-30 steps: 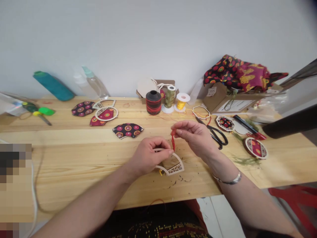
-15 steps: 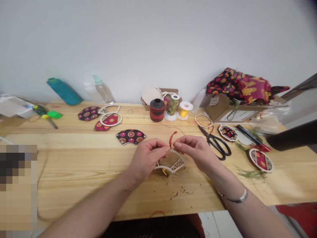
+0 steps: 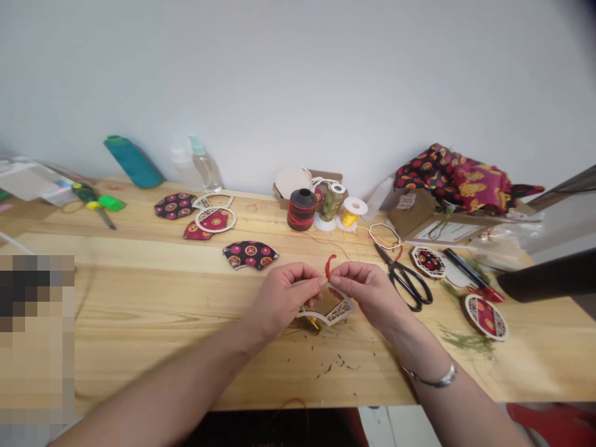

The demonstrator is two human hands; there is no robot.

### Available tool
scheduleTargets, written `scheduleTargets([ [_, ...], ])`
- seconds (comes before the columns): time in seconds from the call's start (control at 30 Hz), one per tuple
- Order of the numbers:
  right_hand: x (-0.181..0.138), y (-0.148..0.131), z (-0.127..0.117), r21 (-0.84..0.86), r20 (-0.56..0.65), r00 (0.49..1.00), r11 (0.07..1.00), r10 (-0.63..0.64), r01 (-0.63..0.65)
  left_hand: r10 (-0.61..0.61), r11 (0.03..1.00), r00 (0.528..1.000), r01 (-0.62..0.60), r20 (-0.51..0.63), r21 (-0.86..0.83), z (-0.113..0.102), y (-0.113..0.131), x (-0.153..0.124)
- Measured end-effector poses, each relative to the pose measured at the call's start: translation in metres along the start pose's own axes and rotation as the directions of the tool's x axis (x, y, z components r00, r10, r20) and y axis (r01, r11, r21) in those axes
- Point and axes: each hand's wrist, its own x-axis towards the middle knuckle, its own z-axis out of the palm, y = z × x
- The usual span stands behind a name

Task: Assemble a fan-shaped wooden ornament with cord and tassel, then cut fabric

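A pale fan-shaped wooden frame (image 3: 343, 309) with cut-out lattice hangs upright just above the table in front of me. A loop of red cord (image 3: 330, 266) rises from its top edge. My left hand (image 3: 288, 292) pinches the base of that cord between thumb and forefinger, covering the frame's left part. From the other side my right hand (image 3: 365, 287), also closed in a pinch, grips the cord, its fingertips almost touching the left ones. A small yellow cord knot (image 3: 315, 323) shows at the frame's lower edge. The exact spot where the cord meets the wood is hidden by fingers.
Black-handled scissors (image 3: 406, 279) lie right of my hands. Behind stand spools of red-black cord (image 3: 302, 211), green thread (image 3: 331, 203) and yellow cord (image 3: 352, 214). A fan-shaped fabric piece (image 3: 250, 255) lies to the left, a finished round ornament (image 3: 485, 317) to the right.
The view has shifted slightly. My fingertips have drawn closer together at the cord, and the red loop between them now stands more upright.
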Motion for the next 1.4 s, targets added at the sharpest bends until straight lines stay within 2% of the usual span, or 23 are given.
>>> scheduleTargets([
  [0.3, 0.0000, 0.0013, -0.0016, -0.042, 0.012, 1.000, 0.999, -0.024, 0.025, -0.041, 0.999, 0.999, 0.041, 0.016, -0.004, -0.0009, -0.0023, 0.0000],
  [0.63, -0.0005, -0.0026, 0.0012, -0.063, 0.017, 0.999, 0.997, -0.043, 0.044, -0.003, 1.000, 0.999, 0.003, 0.051, -0.008, -0.0016, -0.0061, 0.0031],
  [0.9, -0.0029, -0.0046, 0.0025, -0.044, -0.008, 1.000, 0.999, -0.005, 0.004, 0.001, 0.999, 0.998, 0.002, 0.061, -0.040, -0.0020, -0.0073, 0.0028],
  [1.2, -0.0031, -0.0031, -0.0001, -0.110, -0.015, 1.000, 0.994, -0.020, 0.018, -0.021, 0.998, 0.999, 0.020, 0.025, 0.059, -0.0011, -0.0068, 0.0017],
  [1.4, -0.0040, -0.0046, -0.0024, -0.094, 0.031, 0.999, 0.995, 0.035, -0.032, 0.024, 0.996, 0.999, -0.026, 0.026, 0.091, 0.0005, -0.0056, -0.0013],
])
